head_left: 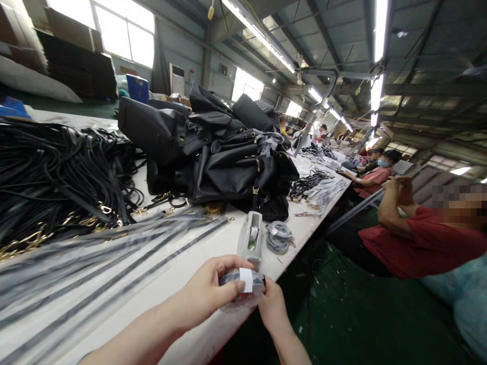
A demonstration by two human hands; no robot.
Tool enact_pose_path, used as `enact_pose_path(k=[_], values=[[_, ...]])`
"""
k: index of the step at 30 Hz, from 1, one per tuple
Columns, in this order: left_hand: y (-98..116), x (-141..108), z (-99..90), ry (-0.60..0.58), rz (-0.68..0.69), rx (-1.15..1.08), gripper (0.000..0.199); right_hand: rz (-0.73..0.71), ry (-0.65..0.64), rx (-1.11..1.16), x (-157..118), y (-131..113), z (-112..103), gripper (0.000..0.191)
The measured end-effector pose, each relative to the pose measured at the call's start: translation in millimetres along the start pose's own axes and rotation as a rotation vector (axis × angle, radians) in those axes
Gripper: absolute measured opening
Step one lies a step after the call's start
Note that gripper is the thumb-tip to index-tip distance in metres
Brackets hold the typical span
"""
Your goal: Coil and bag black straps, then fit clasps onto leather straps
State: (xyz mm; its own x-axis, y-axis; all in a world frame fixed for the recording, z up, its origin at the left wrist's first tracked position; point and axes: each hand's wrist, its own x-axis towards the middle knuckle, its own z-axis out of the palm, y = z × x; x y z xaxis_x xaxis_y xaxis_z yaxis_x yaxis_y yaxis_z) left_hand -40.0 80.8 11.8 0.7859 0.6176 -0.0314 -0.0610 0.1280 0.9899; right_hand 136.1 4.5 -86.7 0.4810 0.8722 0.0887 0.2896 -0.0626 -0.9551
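My left hand (220,284) is closed round a plastic-wrapped coiled strap (231,277), its thumb lying on a white paper band (246,280) that crosses the coil. At the coil's right end, the fingers of my right hand (271,299) pinch its edge. Just beyond my hands stands a pale tape dispenser (250,235). Another wrapped coil (279,236) rests on the table to the right of the dispenser. To the left, long straps in clear plastic (125,268) lie flat across the white table (198,324).
Black bags (228,172) form a pile behind the dispenser. Loose black straps with gold clasps (68,172) are heaped at the left. Scissors (304,214) lie near the table's right edge. A person in red (422,243) is at the right, with other people farther back.
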Motion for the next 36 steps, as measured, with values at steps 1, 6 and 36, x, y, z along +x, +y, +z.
enact_pose_path(k=[1, 6, 36], values=[[-0.3, 0.8, 0.5, -0.002, -0.005, 0.009, 0.041, -0.002, 0.009, 0.013, 0.5, -2.4, -4.8, 0.025], [-5.0, 5.4, 6.1, 0.037, 0.001, 0.088, 0.039, -0.041, 0.125, 0.074, -1.0, -39.6, -34.5, 0.029], [-21.7, 7.5, 16.6, 0.255, 0.174, 0.174, 0.035, 0.182, -0.201, 0.283, -22.5, -59.4, -11.5, 0.043]])
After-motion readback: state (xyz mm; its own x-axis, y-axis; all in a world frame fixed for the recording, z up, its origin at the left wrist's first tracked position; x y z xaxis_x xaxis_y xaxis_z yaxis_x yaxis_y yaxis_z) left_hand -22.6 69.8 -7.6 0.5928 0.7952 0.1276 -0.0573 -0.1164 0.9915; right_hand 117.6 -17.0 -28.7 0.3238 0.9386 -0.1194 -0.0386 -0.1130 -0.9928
